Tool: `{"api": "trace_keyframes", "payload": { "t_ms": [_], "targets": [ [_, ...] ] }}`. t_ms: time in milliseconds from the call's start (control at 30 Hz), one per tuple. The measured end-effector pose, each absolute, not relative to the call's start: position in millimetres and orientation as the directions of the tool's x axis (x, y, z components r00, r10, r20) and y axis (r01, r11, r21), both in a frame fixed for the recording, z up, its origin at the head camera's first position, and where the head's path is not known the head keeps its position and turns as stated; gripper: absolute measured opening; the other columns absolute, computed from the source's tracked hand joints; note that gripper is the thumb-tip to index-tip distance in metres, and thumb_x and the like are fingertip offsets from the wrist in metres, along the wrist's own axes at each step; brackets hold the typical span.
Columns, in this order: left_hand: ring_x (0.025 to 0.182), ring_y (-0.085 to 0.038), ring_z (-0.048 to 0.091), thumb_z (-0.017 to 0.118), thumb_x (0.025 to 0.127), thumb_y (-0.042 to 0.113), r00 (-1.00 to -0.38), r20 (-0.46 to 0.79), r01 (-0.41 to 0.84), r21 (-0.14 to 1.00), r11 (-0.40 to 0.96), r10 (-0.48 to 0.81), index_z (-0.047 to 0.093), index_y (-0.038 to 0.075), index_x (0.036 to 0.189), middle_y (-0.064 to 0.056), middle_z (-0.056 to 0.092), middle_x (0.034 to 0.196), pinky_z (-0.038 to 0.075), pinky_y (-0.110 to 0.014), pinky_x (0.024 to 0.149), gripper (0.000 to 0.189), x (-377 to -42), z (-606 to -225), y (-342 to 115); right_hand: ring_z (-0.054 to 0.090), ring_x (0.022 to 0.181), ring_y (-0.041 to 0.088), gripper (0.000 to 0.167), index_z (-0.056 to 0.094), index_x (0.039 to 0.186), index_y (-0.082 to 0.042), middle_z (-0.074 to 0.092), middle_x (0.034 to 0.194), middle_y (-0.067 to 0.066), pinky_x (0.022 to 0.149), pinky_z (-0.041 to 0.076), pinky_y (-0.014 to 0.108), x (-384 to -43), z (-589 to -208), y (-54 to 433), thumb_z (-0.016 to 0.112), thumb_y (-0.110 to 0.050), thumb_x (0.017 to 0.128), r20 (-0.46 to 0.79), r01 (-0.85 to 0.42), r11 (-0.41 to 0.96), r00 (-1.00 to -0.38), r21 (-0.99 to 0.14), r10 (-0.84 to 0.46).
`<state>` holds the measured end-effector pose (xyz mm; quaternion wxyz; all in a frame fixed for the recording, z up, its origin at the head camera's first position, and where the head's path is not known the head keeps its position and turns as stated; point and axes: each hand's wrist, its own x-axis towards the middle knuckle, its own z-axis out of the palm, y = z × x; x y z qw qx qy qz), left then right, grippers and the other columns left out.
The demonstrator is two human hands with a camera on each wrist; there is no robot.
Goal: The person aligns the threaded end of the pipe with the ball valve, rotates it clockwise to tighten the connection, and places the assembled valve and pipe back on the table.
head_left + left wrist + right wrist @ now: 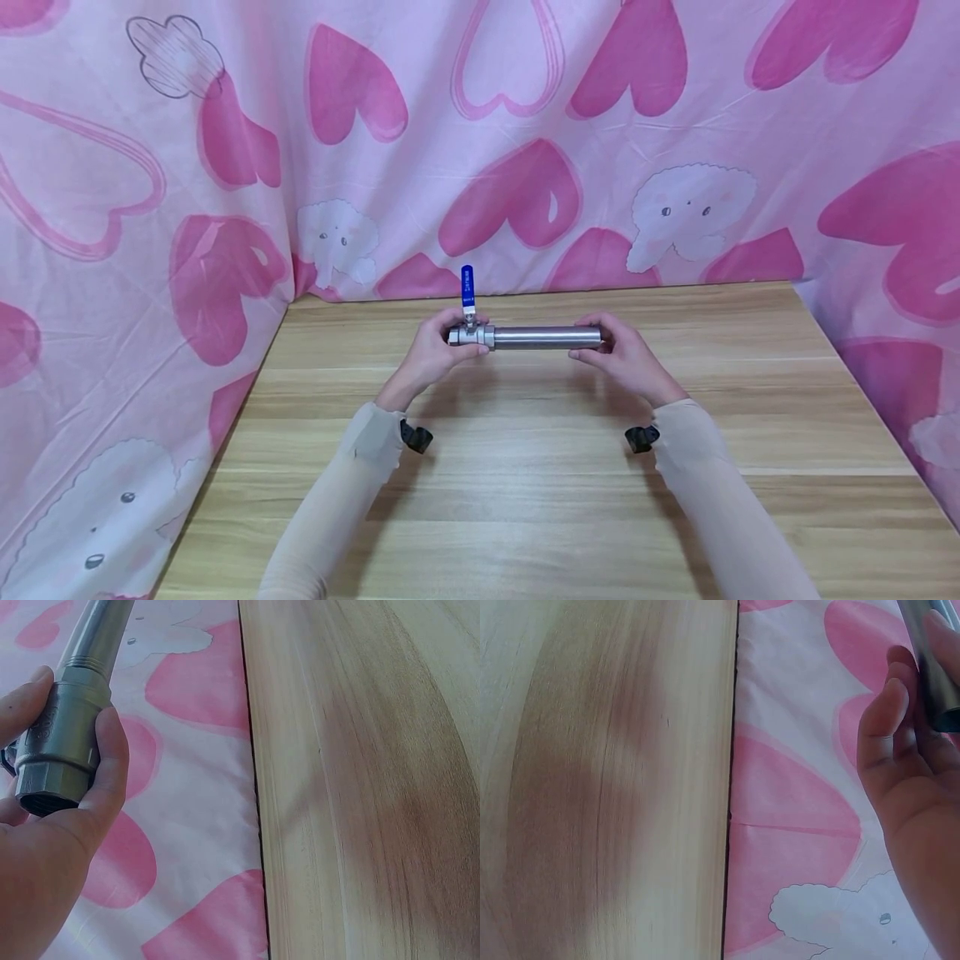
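Observation:
A steel ball valve point(472, 335) with a blue lever handle point(468, 286) is joined end to end with a shiny metal pipe point(546, 337), held level above the table. My left hand point(438, 350) grips the valve body, thumb on one side and fingers on the other. In the left wrist view, screw threads point(86, 664) show where the pipe meets the valve, and the valve's near end is an open hole. At the pipe's far right end, my right hand point(622, 354) holds it between thumb and fingers. The right wrist view catches only that end of the pipe point(934, 682).
Beneath the hands lies a wood-grain table point(525, 500). A pink curtain point(420, 167) with hearts and white cartoon figures hangs behind it and along both sides. Black straps with small mounts point(417, 437) sit at both wrists.

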<state>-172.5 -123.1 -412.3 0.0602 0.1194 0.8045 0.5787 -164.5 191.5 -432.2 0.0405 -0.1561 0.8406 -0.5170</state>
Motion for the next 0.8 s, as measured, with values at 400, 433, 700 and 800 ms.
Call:
{"api": "trace_keyframes", "payload": {
  "t_ms": [400,433,700,800],
  "targets": [
    [0.104,-0.023,0.058,0.082,0.075,0.013,-0.963,0.028,0.110,0.949,0.296,0.268,0.065,0.012,0.114,-0.002,0.068,0.122,0.047,-0.032,0.088,0.043,-172.9,-413.4,-122.4,0.055,0.096,0.021,0.039,0.059,0.118,-0.014,0.056,0.118,0.006,0.079,0.049,0.023,-164.5,-434.3,190.3,0.077,-0.018,0.083,0.133,-0.242,0.423,-0.953,-0.873,-0.272],
    [0.104,-0.022,0.058,0.083,0.075,0.013,-0.963,0.026,0.108,0.949,0.297,0.267,0.064,0.011,0.115,-0.002,0.068,0.122,0.047,-0.032,0.088,0.044,-173.1,-413.7,-122.3,0.055,0.095,0.021,0.040,0.060,0.119,-0.014,0.057,0.117,0.007,0.079,0.049,0.023,-164.6,-434.3,189.9,0.077,-0.017,0.083,0.139,-0.247,0.422,-0.952,-0.872,-0.272],
    [0.103,-0.022,0.059,0.082,0.075,0.012,-0.964,0.019,0.102,0.947,0.305,0.265,0.062,0.008,0.119,-0.001,0.068,0.121,0.049,-0.032,0.086,0.048,-172.6,-412.6,-121.6,0.052,0.086,0.021,0.040,0.060,0.119,-0.014,0.060,0.110,0.007,0.070,0.045,0.024,-164.4,-432.6,190.1,0.077,-0.019,0.083,0.159,-0.264,0.418,-0.950,-0.869,-0.271],
    [0.104,-0.022,0.059,0.082,0.075,0.013,-0.964,0.013,0.098,0.946,0.310,0.264,0.063,0.010,0.118,0.001,0.067,0.121,0.049,-0.032,0.086,0.047,-172.3,-411.9,-121.5,0.052,0.085,0.022,0.042,0.060,0.121,-0.014,0.060,0.110,0.005,0.069,0.045,0.024,-164.0,-431.6,190.6,0.077,-0.020,0.083,0.146,-0.254,0.422,-0.952,-0.871,-0.271]
  ]
}}
